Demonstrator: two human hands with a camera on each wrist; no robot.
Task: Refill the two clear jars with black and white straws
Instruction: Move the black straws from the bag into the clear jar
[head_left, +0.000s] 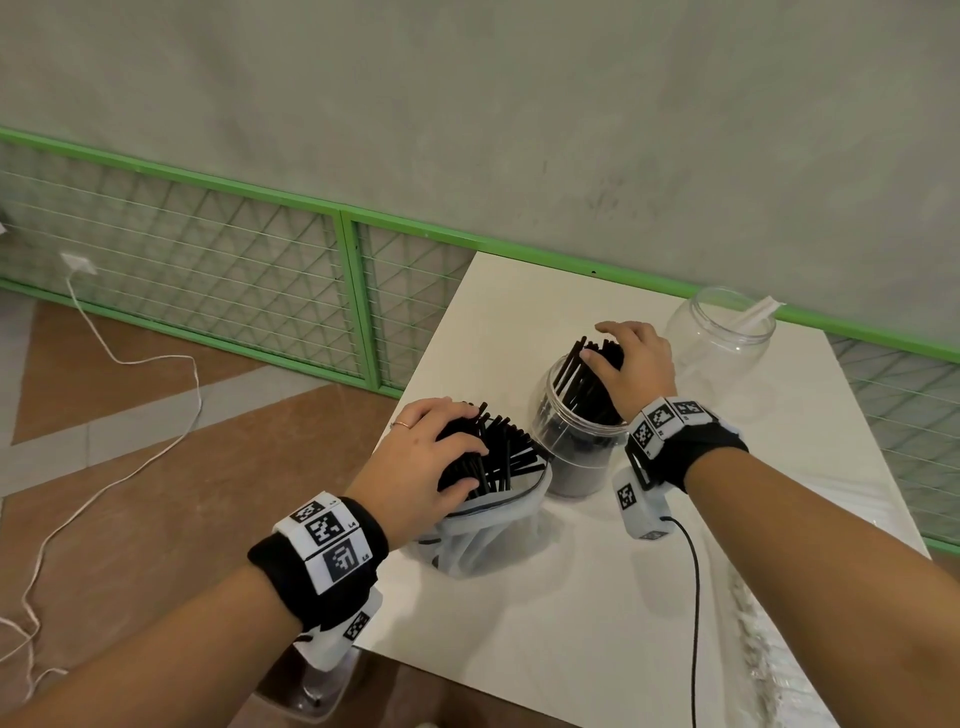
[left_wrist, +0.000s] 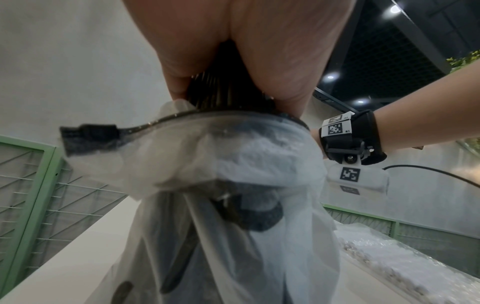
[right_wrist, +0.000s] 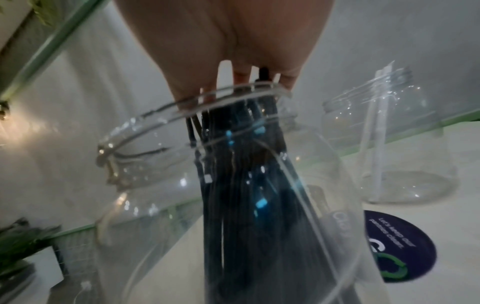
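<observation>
On the white table (head_left: 519, 623) stands a clear jar (head_left: 571, 452) holding a bunch of black straws (head_left: 574, 376). My right hand (head_left: 631, 366) sits on their tops, its fingers curled down round the bunch at the jar's mouth (right_wrist: 182, 115). To its left, a translucent plastic bag (head_left: 483, 535) holds more black straws (head_left: 506, 452). My left hand (head_left: 436, 462) grips these from above, just over the bag's rim (left_wrist: 233, 117). A second clear jar (head_left: 719, 343) stands at the back right with one white straw (head_left: 758, 312) in it.
The bag stands close to the table's left edge. Bubble wrap (head_left: 769, 649) lies along the right edge. A black cable (head_left: 693, 597) runs from my right wrist. A round dark sticker (right_wrist: 400, 246) lies by the jars. A green-framed wire fence (head_left: 343, 291) stands behind.
</observation>
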